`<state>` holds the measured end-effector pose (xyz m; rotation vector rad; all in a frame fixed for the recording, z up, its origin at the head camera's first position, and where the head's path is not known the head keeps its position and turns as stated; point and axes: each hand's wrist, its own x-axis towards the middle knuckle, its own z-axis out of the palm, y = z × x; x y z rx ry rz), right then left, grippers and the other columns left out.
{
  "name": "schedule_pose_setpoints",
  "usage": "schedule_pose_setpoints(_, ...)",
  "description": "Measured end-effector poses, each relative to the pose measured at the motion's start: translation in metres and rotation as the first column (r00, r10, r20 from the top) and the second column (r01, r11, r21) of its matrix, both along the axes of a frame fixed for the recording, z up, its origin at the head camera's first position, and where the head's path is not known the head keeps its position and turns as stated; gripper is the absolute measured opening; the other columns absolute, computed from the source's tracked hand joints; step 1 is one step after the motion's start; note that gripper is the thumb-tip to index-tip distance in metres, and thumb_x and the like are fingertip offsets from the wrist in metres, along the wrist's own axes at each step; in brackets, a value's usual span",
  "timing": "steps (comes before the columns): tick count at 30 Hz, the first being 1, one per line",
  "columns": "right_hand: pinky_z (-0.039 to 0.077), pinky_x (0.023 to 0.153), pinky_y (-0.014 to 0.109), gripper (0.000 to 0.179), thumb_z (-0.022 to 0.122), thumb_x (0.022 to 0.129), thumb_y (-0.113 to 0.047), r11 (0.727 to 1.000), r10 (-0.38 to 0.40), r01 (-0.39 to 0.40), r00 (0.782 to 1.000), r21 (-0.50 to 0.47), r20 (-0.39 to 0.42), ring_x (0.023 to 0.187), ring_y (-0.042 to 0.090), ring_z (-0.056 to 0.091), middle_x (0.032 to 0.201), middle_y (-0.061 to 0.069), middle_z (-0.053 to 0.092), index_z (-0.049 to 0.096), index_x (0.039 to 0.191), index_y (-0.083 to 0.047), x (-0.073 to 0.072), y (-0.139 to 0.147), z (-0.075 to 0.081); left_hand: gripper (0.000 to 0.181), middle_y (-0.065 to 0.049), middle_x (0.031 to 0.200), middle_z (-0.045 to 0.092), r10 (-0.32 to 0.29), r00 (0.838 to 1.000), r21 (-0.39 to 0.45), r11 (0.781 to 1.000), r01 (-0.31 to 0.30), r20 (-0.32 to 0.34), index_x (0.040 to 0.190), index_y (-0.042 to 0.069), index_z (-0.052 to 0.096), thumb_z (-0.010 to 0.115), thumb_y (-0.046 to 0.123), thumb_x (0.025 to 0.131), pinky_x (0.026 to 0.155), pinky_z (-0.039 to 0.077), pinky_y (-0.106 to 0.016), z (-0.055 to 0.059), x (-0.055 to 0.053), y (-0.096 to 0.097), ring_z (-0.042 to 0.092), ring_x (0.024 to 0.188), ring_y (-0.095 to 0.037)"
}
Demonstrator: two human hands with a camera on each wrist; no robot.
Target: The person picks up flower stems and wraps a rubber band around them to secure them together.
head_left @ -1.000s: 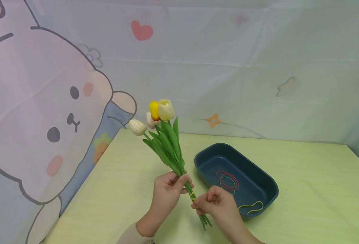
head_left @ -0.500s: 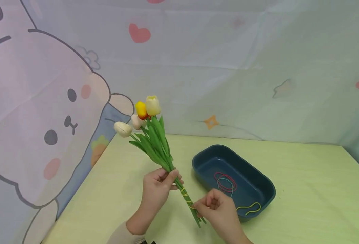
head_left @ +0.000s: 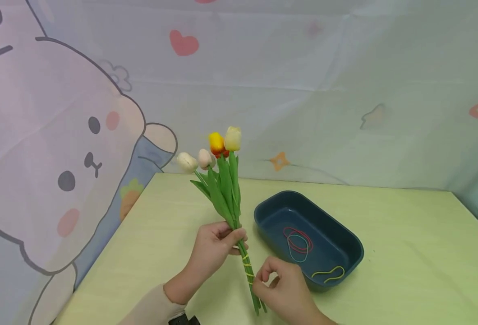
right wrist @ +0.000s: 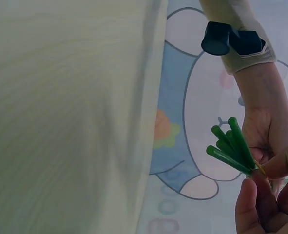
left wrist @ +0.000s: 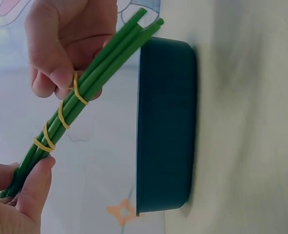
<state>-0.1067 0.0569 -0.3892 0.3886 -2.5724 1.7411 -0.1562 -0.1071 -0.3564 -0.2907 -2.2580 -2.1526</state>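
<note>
Several artificial tulips (head_left: 224,189) in white, pinkish and yellow-red form one bunch, heads up and leaning slightly left. My left hand (head_left: 214,246) grips their green stems just below the leaves. Below that grip a yellow rubber band (left wrist: 62,117) winds round the stems in spaced loops. Thumb and forefinger of my right hand (head_left: 281,286) pinch the band near the lower stem ends. In the right wrist view, a short piece of the band (right wrist: 260,168) shows at those fingertips, and the cut stem ends (right wrist: 229,146) fan out beside them.
A dark blue basin (head_left: 316,207) stands on the pale green table (head_left: 409,243) to the right of the bunch. Inside lie red rubber bands (head_left: 285,231), a teal one (head_left: 289,248) and a yellow one (head_left: 342,271). A printed cloth (head_left: 263,90) hangs behind.
The bunch swung left, then back right to a more upright lean. Yellow loops now spread further down the stems, and my right hand has moved lower along them.
</note>
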Motion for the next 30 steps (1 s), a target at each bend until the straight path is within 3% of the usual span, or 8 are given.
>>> schedule_pose_setpoints(5, 0.040, 0.039, 0.017, 0.023, 0.062, 0.072, 0.001, 0.998, 0.052, -0.046, 0.989, 0.043, -0.138, 0.038, -0.002, 0.039, 0.071, -0.007, 0.058, 0.046, 0.064, -0.015, 0.000, 0.003, 0.002, 0.016, -0.022, 0.075, 0.065, -0.009, 1.000, -0.021, 1.000, 0.009, 0.017, 0.086, -0.007, 0.066, 0.065, 0.009, 0.081, 0.061, 0.057, -0.033, 0.006, 0.000, 0.001, 0.066, 0.064, -0.021)
schedule_pose_setpoints(9, 0.039, 0.042, 0.014, 0.026, 0.063, 0.070, 0.001, 0.990, 0.110, -0.074, 0.940, 0.123, -0.322, 0.044, -0.002, 0.039, 0.067, -0.008, 0.052, 0.046, 0.065, -0.019, -0.002, 0.005, 0.006, 0.017, -0.017, 0.073, 0.066, -0.019, 0.999, -0.021, 1.000, 0.019, 0.028, 0.086, -0.007, 0.066, 0.066, 0.009, 0.081, 0.061, 0.057, -0.035, 0.014, -0.001, 0.001, 0.066, 0.064, -0.021)
schedule_pose_setpoints(12, 0.041, 0.047, 0.013, 0.028, 0.064, 0.070, -0.001, 0.979, 0.147, -0.076, 0.903, 0.187, -0.404, 0.053, -0.001, 0.042, 0.065, -0.012, 0.048, 0.046, 0.065, -0.022, -0.005, 0.007, 0.012, 0.019, -0.013, 0.072, 0.066, -0.036, 0.999, -0.033, 0.999, 0.037, 0.018, 0.086, -0.008, 0.066, 0.066, 0.010, 0.081, 0.062, 0.057, -0.035, 0.021, -0.002, 0.000, 0.067, 0.065, -0.021)
schedule_pose_setpoints(17, 0.046, 0.058, 0.018, 0.025, 0.064, 0.074, -0.005, 0.959, 0.223, -0.129, 0.895, 0.253, -0.386, 0.066, -0.001, 0.046, 0.068, -0.018, 0.048, 0.049, 0.070, -0.025, -0.008, 0.013, 0.023, 0.020, -0.012, 0.074, 0.065, -0.071, 0.997, -0.039, 0.997, 0.071, 0.020, 0.087, -0.010, 0.065, 0.064, 0.010, 0.082, 0.064, 0.057, -0.036, 0.031, -0.001, -0.003, 0.066, 0.066, -0.019)
schedule_pose_setpoints(22, 0.047, 0.065, 0.020, 0.023, 0.064, 0.076, -0.004, 0.952, 0.250, -0.157, 0.892, 0.262, -0.377, 0.071, -0.001, 0.048, 0.073, -0.019, 0.053, 0.053, 0.076, -0.025, -0.010, 0.027, 0.031, 0.021, -0.010, 0.075, 0.064, -0.078, 0.994, -0.034, 0.996, 0.081, 0.078, 0.090, -0.012, 0.063, 0.063, 0.008, 0.082, 0.065, 0.057, -0.039, 0.029, -0.005, -0.012, 0.066, 0.066, -0.019)
schedule_pose_setpoints(27, 0.047, 0.066, 0.019, 0.027, 0.064, 0.074, 0.001, 0.966, 0.191, -0.083, 0.867, 0.245, -0.460, 0.072, 0.001, 0.051, 0.076, -0.018, 0.055, 0.055, 0.078, -0.024, -0.016, 0.049, 0.029, 0.025, -0.010, 0.075, 0.064, -0.109, 0.984, -0.082, 0.989, 0.121, 0.138, 0.094, -0.015, 0.061, 0.061, 0.008, 0.084, 0.064, 0.057, -0.037, 0.019, -0.010, -0.029, 0.066, 0.066, -0.019)
schedule_pose_setpoints(30, 0.047, 0.066, 0.018, 0.027, 0.065, 0.076, -0.002, 0.967, 0.150, -0.033, 0.877, 0.254, -0.456, 0.072, 0.000, 0.052, 0.078, -0.018, 0.056, 0.055, 0.080, -0.026, -0.017, 0.065, 0.026, 0.026, -0.010, 0.074, 0.066, -0.127, 0.974, -0.104, 0.983, 0.148, 0.186, 0.094, -0.016, 0.061, 0.061, 0.008, 0.085, 0.063, 0.057, -0.036, 0.010, -0.012, -0.038, 0.066, 0.065, -0.017)
